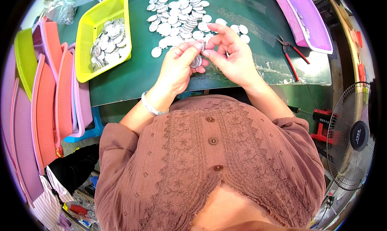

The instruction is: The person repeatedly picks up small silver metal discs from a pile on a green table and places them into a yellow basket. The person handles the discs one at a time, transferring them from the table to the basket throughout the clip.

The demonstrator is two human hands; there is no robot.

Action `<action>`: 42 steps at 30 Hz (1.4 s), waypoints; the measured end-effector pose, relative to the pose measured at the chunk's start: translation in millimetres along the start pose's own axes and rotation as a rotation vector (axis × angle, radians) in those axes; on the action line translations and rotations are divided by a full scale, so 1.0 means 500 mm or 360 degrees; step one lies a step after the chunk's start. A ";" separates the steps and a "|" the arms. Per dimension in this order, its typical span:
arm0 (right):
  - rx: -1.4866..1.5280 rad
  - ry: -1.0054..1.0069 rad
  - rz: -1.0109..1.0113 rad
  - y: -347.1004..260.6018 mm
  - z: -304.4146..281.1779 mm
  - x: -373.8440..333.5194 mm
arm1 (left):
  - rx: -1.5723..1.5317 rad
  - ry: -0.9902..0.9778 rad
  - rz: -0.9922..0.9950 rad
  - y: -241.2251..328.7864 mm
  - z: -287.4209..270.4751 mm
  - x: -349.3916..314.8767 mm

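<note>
Left hand [177, 66] grasping silvery discs [196, 62], right hand [234, 58] touching them, its grip unclear

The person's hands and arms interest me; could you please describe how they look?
The left hand and right hand are ungloved, with a pale bracelet on the left side only. Loose, reddish-brown sleeves stop well short of the hands.

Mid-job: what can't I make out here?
Held discs: head view, exact count hidden by the left hand.
Whether the right hand pinches one: head view, contact too small.
Loose pile: head view, lower discs hidden under upper ones.
Yellow-green basket: head view, floor partly hidden under discs.
Purple basket: head view, far end cut off by top edge.
</note>
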State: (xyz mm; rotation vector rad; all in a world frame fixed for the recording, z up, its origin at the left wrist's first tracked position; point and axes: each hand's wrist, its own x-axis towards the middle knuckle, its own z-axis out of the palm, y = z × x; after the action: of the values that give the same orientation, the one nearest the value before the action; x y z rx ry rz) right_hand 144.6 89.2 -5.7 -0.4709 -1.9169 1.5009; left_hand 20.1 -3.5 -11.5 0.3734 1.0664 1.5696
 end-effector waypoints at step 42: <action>-0.0386 -0.0236 0.0285 0.069 -0.016 0.062 | -0.0056 0.0049 -0.0267 0.007 -0.054 0.003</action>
State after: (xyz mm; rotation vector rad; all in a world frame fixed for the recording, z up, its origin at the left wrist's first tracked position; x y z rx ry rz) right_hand 123.7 124.1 -29.2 -0.6711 -2.2373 1.4541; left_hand -2.1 -13.7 -23.9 0.2304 1.0649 1.4467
